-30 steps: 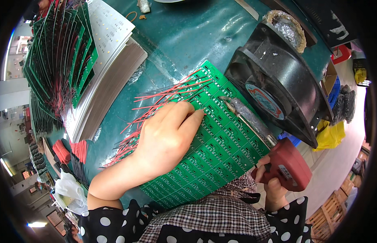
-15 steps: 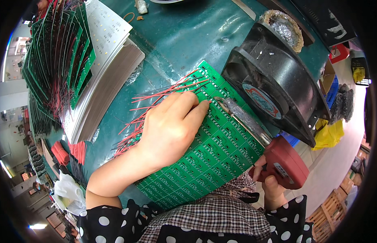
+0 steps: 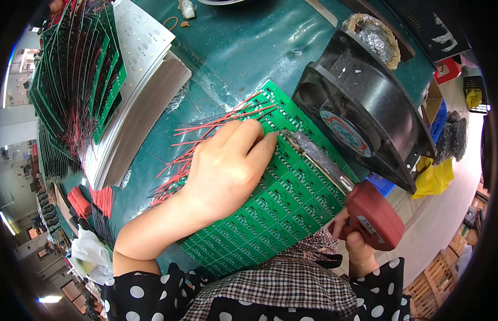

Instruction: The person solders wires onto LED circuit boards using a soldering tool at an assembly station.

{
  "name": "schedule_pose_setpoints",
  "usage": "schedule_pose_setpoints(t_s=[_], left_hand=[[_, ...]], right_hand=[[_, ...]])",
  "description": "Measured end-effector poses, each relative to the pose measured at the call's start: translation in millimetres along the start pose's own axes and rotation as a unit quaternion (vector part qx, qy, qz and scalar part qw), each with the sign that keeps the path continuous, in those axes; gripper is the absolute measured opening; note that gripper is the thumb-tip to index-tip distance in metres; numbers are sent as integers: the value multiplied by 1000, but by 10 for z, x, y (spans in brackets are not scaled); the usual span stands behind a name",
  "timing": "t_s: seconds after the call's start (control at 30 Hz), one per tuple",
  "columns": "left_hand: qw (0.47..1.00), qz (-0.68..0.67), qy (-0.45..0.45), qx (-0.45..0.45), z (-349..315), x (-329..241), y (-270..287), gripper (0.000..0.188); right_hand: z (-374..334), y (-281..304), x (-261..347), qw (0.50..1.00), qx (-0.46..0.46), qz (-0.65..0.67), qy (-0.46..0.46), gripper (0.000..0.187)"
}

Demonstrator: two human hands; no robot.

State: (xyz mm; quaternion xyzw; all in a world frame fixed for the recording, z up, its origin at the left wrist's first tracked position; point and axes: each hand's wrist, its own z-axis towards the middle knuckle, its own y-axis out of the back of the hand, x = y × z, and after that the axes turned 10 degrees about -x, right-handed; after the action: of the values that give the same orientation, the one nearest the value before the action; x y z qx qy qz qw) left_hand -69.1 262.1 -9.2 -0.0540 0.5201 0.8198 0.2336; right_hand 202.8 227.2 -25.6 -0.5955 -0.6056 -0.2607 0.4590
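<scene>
Right now my left hand (image 3: 227, 166) lies flat on the green circuit board (image 3: 270, 214) mid-frame, fingers pinching a red wire (image 3: 217, 125). My right hand (image 3: 356, 243), lower right, grips the red soldering iron (image 3: 369, 211); its long tip (image 3: 313, 155) slants up-left, almost touching my fingertips (image 3: 265, 140). A black fan (image 3: 361, 117) crowds the right.

Black fan (image 3: 361, 123) on green counter (image 3: 243, 48), right. Foil-lined holder (image 3: 374, 40) behind fan. Rack of green boards (image 3: 72, 80), far left. Stack of white panels (image 3: 144, 91) beside rack. Red wire bundle (image 3: 80, 202), lower left. White bag (image 3: 91, 251) near it. Yellow bag (image 3: 433, 179) on floor, right.
</scene>
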Motion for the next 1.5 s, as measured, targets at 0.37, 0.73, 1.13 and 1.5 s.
schedule_pose_setpoints(t_s=[0.37, 0.73, 1.13, 1.5], left_hand=[[998, -35, 59, -2, 59, -22, 23, 20], [996, -51, 67, -8, 154, -10, -87, 17], [998, -40, 50, -10, 174, -9, -118, 18], [998, -33, 52, -3, 179, -9, -133, 18]], right_hand=[[44, -38, -35, 997, -17, -32, 70, 74], [102, -112, 2, 993, -27, -67, 94, 75], [121, 0, -44, 990, 27, -70, 120, 64], [83, 39, -50, 994, 16, -30, 107, 69]])
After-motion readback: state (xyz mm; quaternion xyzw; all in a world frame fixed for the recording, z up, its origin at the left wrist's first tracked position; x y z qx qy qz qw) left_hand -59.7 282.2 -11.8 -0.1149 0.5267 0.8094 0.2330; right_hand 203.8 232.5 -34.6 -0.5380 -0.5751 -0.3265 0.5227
